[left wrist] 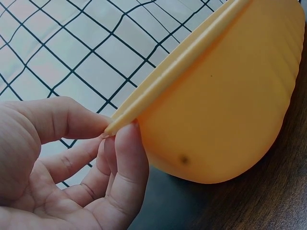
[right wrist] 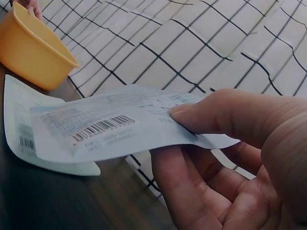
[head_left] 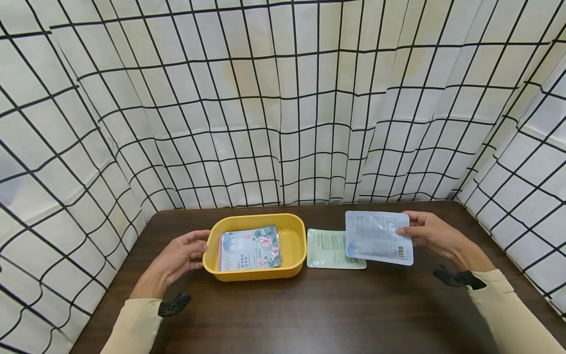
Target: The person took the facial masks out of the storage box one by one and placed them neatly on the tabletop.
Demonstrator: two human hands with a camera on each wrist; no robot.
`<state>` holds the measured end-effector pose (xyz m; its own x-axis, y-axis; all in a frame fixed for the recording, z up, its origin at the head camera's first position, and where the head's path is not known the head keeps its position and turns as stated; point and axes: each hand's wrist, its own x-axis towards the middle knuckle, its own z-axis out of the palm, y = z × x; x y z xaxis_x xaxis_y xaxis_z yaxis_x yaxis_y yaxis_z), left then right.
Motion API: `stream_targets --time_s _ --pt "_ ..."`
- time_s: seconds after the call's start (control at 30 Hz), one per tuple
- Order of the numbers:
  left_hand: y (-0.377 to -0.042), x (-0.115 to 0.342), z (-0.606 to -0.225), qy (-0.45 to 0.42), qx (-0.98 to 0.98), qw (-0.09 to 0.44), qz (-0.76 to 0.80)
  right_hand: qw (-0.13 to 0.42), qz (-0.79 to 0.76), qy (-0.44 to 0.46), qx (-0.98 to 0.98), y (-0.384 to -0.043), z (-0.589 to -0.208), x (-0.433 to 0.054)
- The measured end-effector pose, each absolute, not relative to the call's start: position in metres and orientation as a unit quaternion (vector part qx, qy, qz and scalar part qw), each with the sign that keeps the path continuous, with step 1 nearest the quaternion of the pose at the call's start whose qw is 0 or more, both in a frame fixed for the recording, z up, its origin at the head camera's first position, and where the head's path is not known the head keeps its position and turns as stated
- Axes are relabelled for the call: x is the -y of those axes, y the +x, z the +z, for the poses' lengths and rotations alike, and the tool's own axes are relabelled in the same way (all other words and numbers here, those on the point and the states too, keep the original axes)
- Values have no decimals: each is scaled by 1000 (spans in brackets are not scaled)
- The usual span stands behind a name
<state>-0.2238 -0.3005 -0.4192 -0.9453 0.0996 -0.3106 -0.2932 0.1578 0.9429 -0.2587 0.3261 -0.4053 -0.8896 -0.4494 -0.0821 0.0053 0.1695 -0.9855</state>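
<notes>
My left hand (head_left: 184, 251) pinches the left rim of a yellow plastic basin (head_left: 293, 241) between thumb and fingers; the left wrist view shows the grip on the basin's lip (left wrist: 144, 103). Inside lies a light-blue face mask packet with pink flowers (head_left: 254, 248), a pink edge peeking out beneath it. My right hand (head_left: 426, 233) pinches a pale blue mask packet (head_left: 376, 238) by its right edge, printed back with barcode (right wrist: 103, 129) facing up. A green mask packet (head_left: 329, 248) lies on the table right of the basin, partly overlapped by the held packet in the head view.
The dark wooden table (head_left: 309, 314) extends toward me in front of the basin. A white curtain with a black grid (head_left: 283, 108) hangs behind the table and along both sides. Each wrist wears a black strap (head_left: 174, 305).
</notes>
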Motion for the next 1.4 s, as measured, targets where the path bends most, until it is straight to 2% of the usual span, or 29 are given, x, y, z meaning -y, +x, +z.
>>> stream_targets --time_s 0.5,0.9,1.23,1.4 --pt "-222 301 -422 -64 -749 148 643 227 -628 -130 -733 -257 -426 -358" --pt "-224 299 -420 -65 -753 149 638 170 -483 -58 -857 -259 -431 -367" --pt "-226 298 -418 -63 -749 150 642 166 -432 -69 -884 -266 -432 -369" --pt "-225 298 -418 -67 -748 152 642 185 -440 -65 -876 -271 -433 -370"
